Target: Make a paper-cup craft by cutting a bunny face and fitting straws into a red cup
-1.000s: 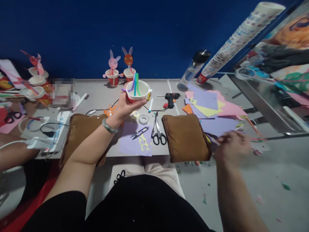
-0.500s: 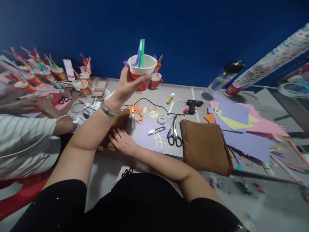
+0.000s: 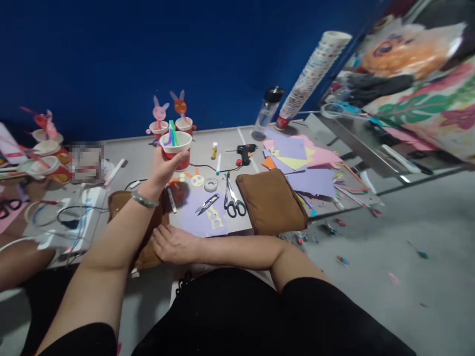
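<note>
My left hand point(image 3: 160, 170), with a bangle on its wrist, grips a red and white paper cup point(image 3: 182, 159) above the table. Purple, blue and green straws point(image 3: 172, 133) stick up out of this cup. My right hand point(image 3: 173, 244) lies against the edge of a brown padded cushion point(image 3: 120, 201), fingers slightly bent and holding nothing. Near the hands, a purple paper sheet point(image 3: 191, 222) bears thread snips point(image 3: 208, 203) and a yellow paper cutout point(image 3: 215, 218). Black-handled scissors point(image 3: 233, 203) and a tape roll point(image 3: 211, 185) lie beside them.
Two cups with paper rabbit figures point(image 3: 159, 112) stand by the blue wall. A glue gun point(image 3: 245, 153), a glue stick point(image 3: 214, 150), a second cushion point(image 3: 272, 202), coloured paper point(image 3: 315, 182), a bottle point(image 3: 265, 113) and a leaning cup stack point(image 3: 311, 74) lie rightward. A power strip point(image 3: 87, 217) is left.
The view has swung to the right. My left hand has lowered the cup toward the table, in front of the rabbit cups. My right hand stays at the cushion, its fingers drawn in slightly.
</note>
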{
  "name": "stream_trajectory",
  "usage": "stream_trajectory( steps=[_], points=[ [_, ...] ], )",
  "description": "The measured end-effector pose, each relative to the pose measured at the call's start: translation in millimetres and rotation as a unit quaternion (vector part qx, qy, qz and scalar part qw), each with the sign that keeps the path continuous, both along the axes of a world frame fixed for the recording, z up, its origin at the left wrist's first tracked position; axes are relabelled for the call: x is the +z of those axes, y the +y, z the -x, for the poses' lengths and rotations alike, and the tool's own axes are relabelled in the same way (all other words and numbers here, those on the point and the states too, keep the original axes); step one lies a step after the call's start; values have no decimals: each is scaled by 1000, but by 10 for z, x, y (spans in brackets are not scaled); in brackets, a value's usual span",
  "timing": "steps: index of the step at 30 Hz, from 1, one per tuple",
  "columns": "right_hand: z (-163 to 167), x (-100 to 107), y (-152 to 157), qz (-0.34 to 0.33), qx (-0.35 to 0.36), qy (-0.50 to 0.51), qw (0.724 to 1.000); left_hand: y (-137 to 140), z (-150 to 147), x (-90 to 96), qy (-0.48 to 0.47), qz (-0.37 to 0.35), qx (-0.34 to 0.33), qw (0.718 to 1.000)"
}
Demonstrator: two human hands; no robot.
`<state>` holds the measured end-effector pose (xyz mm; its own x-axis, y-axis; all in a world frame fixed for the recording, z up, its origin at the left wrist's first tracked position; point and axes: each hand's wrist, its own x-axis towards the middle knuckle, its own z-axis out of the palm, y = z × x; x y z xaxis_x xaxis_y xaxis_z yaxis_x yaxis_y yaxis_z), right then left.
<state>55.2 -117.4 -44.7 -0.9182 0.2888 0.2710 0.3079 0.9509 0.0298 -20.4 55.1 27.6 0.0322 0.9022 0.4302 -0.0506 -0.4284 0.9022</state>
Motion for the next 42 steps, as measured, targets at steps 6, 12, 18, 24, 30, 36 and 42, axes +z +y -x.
stream_trajectory(
  steps=[6,12,18,24,30,36,42],
  points=[
    [-1312,210,606,111,-28,221,969,39,43,-254,22,32,-5,999],
    [-3244,305,939,52,-464,545,696,-75,-83,-283,-10,19,-14,1000],
    [-3034,392,1014,122,-475,545,680,-232,-450,-222,94,-40,-75,992],
    [-1901,851,1422,193,-247,450,836,-78,-564,-398,131,-55,-62,988],
    [-1574,867,1694,178,-238,393,870,3,-564,-570,143,-89,-44,985],
    [-1636,757,1640,245,-194,367,876,-85,-492,-689,142,-55,-109,982],
    [-1716,770,1592,257,-147,340,893,-202,-442,-650,132,-75,-150,977]
  ],
)
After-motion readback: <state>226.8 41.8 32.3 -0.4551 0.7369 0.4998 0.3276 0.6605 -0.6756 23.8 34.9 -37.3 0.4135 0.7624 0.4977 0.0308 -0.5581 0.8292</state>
